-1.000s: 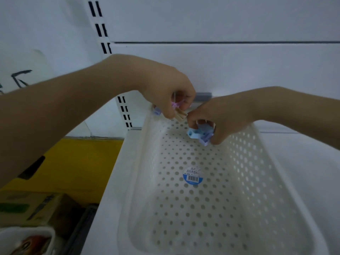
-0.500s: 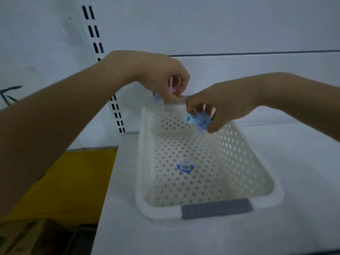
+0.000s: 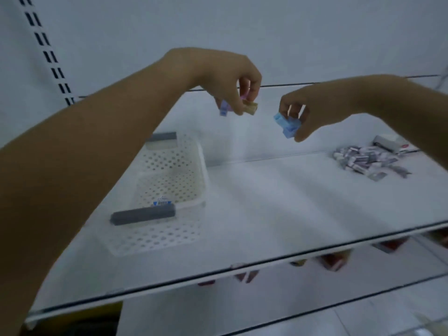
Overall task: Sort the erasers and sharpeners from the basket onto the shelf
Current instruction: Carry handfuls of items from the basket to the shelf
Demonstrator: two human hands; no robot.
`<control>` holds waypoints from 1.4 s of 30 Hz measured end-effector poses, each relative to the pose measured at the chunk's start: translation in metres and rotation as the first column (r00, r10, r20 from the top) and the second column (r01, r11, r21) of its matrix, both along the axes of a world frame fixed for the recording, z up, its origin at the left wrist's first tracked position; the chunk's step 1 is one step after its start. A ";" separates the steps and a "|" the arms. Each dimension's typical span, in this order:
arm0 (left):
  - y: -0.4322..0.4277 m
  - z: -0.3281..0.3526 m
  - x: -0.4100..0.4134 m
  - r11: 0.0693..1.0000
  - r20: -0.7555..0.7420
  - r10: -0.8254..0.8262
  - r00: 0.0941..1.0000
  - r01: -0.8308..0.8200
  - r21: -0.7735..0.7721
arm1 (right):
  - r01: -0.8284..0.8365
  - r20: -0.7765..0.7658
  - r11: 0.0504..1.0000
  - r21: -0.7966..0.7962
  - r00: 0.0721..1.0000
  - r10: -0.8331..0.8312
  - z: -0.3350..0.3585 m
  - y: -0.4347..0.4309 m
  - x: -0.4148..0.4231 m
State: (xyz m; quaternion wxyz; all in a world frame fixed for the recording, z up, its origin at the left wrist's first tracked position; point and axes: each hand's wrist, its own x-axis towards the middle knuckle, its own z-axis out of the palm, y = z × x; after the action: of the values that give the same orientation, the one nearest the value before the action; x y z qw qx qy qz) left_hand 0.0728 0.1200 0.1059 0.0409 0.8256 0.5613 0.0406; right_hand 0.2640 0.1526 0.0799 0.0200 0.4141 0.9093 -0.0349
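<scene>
As the left hand (image 3: pixel 225 76) and right hand (image 3: pixel 317 110) hover above the shelf (image 3: pixel 278 202), the carrying step looks under way. The left pinches purple, pink and tan pieces (image 3: pixel 249 108); the right curls round pale blue pieces (image 3: pixel 287 126), too blurred to name. The perforated basket (image 3: pixel 203 170) sits on the shelf, apparently emptied. Next, each handful likely needs setting down by kind, perhaps beside the grey pile (image 3: pixel 366 161) at right.

Above the shelf (image 3: pixel 266 202), left hand (image 3: pixel 228 76) pinches pastel pieces (image 3: pixel 242 106), right hand (image 3: pixel 312 110) blue ones (image 3: pixel 287 124), perhaps sharpeners.
</scene>
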 end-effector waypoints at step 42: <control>0.341 -0.199 0.602 0.971 0.413 -0.236 0.880 0.228 0.069 | 0.468 -0.321 0.882 -0.057 0.828 -0.460 -0.150 0.279 0.595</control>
State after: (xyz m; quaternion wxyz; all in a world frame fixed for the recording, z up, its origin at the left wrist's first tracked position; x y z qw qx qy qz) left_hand 0.6747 0.4608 -0.0932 0.1572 0.8592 0.4364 0.2161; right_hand 0.8594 0.4315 -0.0706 -0.1441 0.6112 0.7724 -0.0953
